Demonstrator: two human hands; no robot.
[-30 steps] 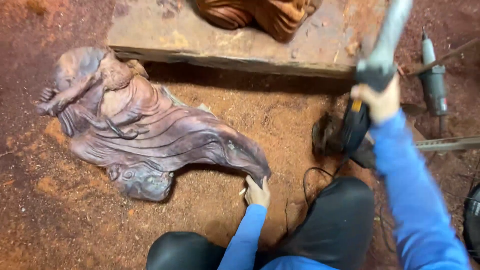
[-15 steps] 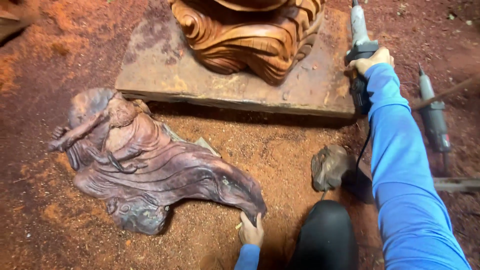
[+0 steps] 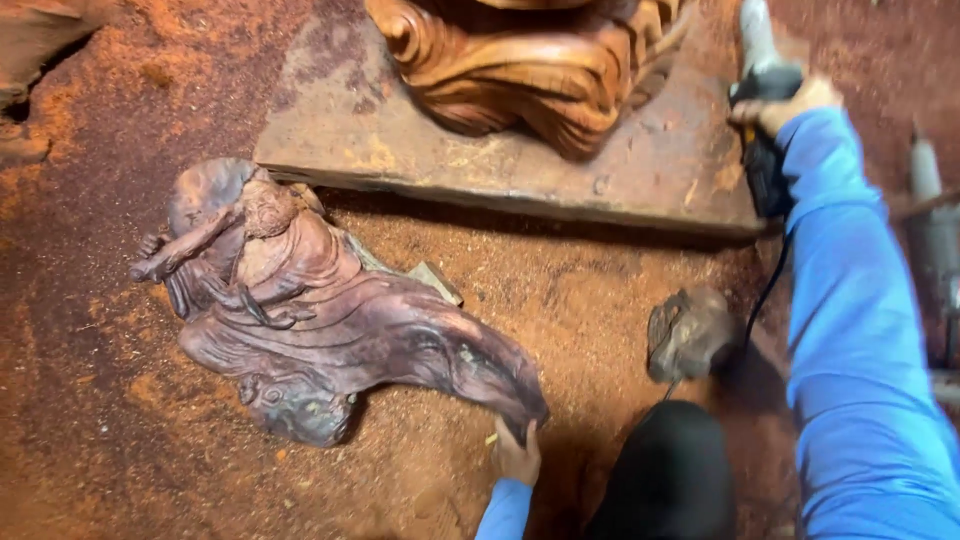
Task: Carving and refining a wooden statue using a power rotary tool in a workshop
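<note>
Left hand [image 3: 516,455] grips the tapered tip of the dark carved figure [image 3: 330,320] lying centre-left on the sawdust floor, right hand [image 3: 785,105] clamps the power carver [image 3: 765,130] upper right: bringing the tool to the carving looks next.

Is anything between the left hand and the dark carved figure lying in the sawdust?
Nothing visible: the left hand already touches the lower tip of the dark carved figure. The right hand holds a power tool apart from it.

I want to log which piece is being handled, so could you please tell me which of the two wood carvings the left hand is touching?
The dark carved figure lying flat in the sawdust: the left hand holds its pointed tip. The lighter orange carving stands on the slab, untouched.
</note>
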